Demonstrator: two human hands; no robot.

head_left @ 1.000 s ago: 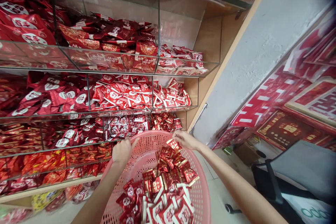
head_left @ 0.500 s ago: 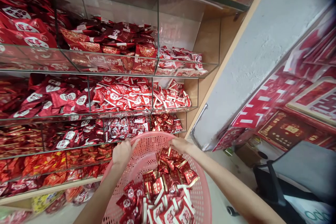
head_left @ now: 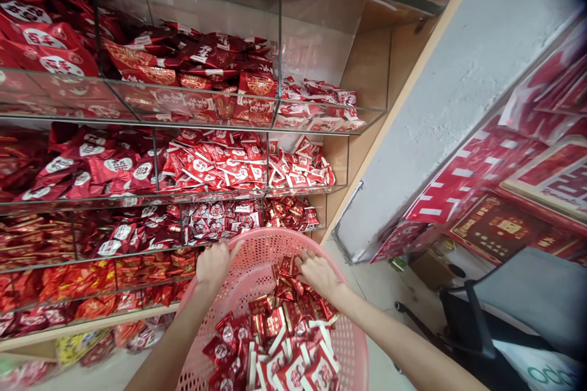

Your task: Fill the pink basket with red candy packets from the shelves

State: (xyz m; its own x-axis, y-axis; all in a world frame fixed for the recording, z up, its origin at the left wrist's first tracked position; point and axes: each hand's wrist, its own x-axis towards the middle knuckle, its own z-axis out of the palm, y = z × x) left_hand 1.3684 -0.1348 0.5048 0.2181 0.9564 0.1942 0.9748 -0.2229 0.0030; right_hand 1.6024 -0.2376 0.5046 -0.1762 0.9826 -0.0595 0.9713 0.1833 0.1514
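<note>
A pink perforated plastic basket [head_left: 355,342] takes up the lower middle of the head view. My left hand [head_left: 214,266] is closed over its far left rim, thumb pointing inward. Inside, my right hand [head_left: 318,275] rests over a heap of red-and-gold wrapped candies [head_left: 275,321], its bent fingers a little apart and touching the wrappers. Their tips are partly hidden among the candies. Nearer to me lie red packets with white edges [head_left: 293,372]. Dark red packets with round white labels [head_left: 227,348] are at the basket's left side.
Glass-fronted shelves [head_left: 183,195] with divided compartments of red candy packets stand just beyond the basket. A grey wall [head_left: 413,128] borders them on the right. Further right are red printed bags [head_left: 440,195] and a black-framed chair [head_left: 477,317]. Bagged goods [head_left: 82,348] lie under the lowest shelf.
My right hand has moved from the basket's far right rim down and inward onto the red-and-gold candies. My left hand has stayed on the rim.
</note>
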